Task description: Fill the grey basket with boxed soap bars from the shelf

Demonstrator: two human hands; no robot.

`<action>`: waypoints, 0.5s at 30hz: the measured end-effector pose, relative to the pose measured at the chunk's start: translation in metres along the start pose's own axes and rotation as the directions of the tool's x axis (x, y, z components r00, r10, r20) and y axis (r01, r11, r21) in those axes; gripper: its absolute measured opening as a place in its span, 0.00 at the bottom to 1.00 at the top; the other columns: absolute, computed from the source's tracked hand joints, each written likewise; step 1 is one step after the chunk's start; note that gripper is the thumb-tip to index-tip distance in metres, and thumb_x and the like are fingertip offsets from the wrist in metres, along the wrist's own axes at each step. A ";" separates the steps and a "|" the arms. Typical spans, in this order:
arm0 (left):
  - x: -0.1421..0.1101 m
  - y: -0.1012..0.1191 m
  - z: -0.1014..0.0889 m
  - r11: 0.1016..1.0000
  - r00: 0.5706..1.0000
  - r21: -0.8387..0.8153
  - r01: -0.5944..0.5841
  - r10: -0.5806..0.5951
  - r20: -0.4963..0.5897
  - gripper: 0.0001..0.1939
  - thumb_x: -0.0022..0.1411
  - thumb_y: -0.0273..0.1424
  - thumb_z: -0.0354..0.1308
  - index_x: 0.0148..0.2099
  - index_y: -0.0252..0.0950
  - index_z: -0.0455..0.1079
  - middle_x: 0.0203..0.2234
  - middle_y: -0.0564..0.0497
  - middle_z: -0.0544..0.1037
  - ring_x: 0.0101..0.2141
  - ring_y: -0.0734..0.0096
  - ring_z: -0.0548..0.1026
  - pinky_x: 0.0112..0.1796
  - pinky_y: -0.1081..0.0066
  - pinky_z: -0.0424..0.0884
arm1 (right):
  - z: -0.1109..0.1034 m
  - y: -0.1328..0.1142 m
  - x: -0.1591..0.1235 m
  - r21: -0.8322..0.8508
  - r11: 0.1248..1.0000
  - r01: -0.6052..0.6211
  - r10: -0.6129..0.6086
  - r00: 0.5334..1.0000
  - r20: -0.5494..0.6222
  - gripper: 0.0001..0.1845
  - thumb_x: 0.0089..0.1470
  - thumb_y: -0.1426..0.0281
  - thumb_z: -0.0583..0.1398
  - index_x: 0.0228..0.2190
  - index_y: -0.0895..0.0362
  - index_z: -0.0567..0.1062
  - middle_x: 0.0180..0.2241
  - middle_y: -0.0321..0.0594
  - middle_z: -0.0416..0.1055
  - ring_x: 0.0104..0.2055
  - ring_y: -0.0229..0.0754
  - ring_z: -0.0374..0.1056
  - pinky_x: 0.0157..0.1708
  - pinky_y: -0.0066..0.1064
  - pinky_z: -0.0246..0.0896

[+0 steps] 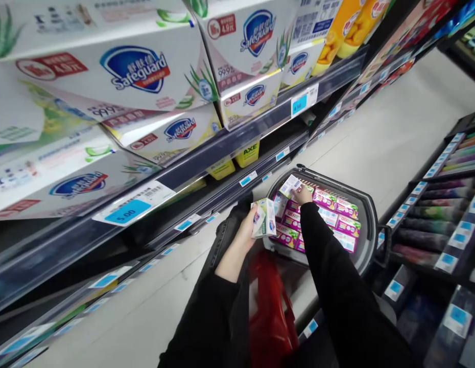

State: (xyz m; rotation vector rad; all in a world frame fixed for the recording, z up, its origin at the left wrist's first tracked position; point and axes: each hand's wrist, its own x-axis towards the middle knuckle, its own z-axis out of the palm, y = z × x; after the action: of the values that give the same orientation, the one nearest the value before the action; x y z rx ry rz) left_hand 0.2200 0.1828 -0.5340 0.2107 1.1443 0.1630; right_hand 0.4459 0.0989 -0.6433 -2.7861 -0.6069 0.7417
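Observation:
My left hand (245,230) is closed around a white-and-green Safeguard soap box (264,219), held at the near left rim of a grey shopping basket (370,220). Whether it is one box or two stacked together I cannot tell. Over the basket's far left part, my right hand (303,195) has its fingers on a white soap box (290,185), gripping its near end. Beneath lie several purple-and-pink boxes (347,225) in rows, with a few white faces among them. My right sleeve covers part of these rows.
On the left, a shelf (260,120) holds large Safeguard cartons (145,76); yellow AXE packs (247,155) sit lower down. Orange bottles (335,38) stand further along. A red bag-like thing (270,301) hangs below the basket. Another rack (432,214) borders the right.

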 end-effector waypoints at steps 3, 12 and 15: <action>0.003 -0.003 -0.001 1.000 1.000 0.018 -0.007 0.007 -0.004 0.20 0.68 0.38 0.57 0.50 0.25 0.75 0.38 0.37 0.83 0.37 0.58 0.83 0.43 0.66 0.78 | -0.002 -0.003 -0.005 -0.048 0.995 0.083 -0.086 0.995 -0.057 0.54 0.45 0.50 0.67 0.62 0.70 0.56 0.59 0.71 0.61 0.61 0.63 0.60 0.57 0.49 0.56; 0.003 -0.005 -0.002 0.998 1.000 0.057 0.000 0.001 -0.016 0.19 0.69 0.38 0.55 0.48 0.25 0.76 0.39 0.38 0.83 0.37 0.60 0.83 0.41 0.67 0.78 | -0.028 0.000 -0.002 -0.305 0.905 0.295 -0.288 0.955 0.070 0.55 0.41 0.54 0.69 0.62 0.66 0.54 0.57 0.66 0.61 0.59 0.65 0.59 0.56 0.55 0.53; 0.004 -0.006 -0.002 0.997 1.000 0.074 0.005 -0.004 -0.013 0.19 0.68 0.38 0.57 0.47 0.25 0.77 0.39 0.37 0.83 0.36 0.58 0.83 0.40 0.67 0.78 | -0.030 0.000 -0.003 -0.332 0.888 0.317 -0.309 0.948 0.079 0.53 0.41 0.54 0.69 0.61 0.65 0.55 0.56 0.65 0.61 0.58 0.65 0.59 0.55 0.55 0.53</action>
State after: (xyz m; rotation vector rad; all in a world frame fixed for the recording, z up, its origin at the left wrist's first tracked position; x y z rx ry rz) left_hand 0.2199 0.1784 -0.5394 0.2728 1.1642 0.1181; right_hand 0.4593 0.0950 -0.6161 -2.8673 -1.2665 0.6526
